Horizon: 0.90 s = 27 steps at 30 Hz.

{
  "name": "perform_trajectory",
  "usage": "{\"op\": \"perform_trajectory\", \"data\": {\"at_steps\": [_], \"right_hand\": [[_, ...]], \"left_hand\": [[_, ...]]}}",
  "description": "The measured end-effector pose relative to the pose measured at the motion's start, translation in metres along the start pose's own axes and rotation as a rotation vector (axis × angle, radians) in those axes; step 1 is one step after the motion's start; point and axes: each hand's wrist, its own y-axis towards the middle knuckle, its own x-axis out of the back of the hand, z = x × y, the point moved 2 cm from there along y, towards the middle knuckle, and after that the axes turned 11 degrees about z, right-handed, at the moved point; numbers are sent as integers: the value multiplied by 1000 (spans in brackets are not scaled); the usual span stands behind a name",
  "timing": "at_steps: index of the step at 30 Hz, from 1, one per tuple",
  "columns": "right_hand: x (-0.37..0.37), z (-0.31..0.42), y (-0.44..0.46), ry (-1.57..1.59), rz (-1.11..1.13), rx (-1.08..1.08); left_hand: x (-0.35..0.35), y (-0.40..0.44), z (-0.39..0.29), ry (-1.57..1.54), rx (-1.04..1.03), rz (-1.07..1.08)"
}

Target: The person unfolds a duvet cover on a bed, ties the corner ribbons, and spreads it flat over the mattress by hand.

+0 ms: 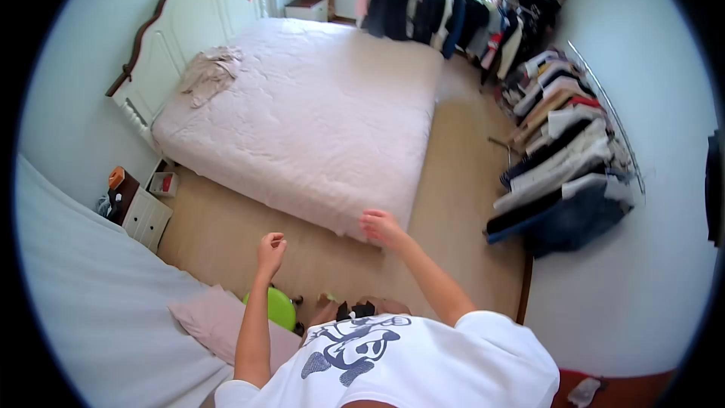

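Note:
Both of my hands are raised in front of my body, above the wooden floor [317, 264]. My left hand [271, 255] has loosely curled fingers with a small gap between them, and holds nothing I can see. My right hand [380, 227] is held out with its fingers apart and nothing in it. It overlaps the near corner of the bed [325, 128] in view; whether it touches I cannot tell. A pale pink quilted cover lies over the mattress. Near the headboard [200, 19] is a crumpled pink cloth [211, 74].
A green stool seat [272, 308] and a pink pillow [215, 325] are near my left arm. White nightstand [147, 215] stands left of the bed. Along the right wall runs a loaded clothes rack [566, 136]; more hanging clothes [411, 7] line the window.

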Motion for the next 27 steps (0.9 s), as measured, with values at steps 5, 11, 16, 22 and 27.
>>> {"op": "perform_trajectory", "data": {"at_steps": [5,11,16,22,27], "right_hand": [[-35,20,34,57,-28,-25],[-41,54,134,112,-101,-8],[-62,89,284,55,-72,-56],[-176,151,484,4,51,-86],[-319,154,629,-87,248,-187]], "left_hand": [[80,39,-44,25,-88,-18],[159,142,-64,10,-90,15],[230,217,-22,-6,-10,-55],[334,295,31,-8,164,-123],[416,335,67,-73,260,-322]]}}
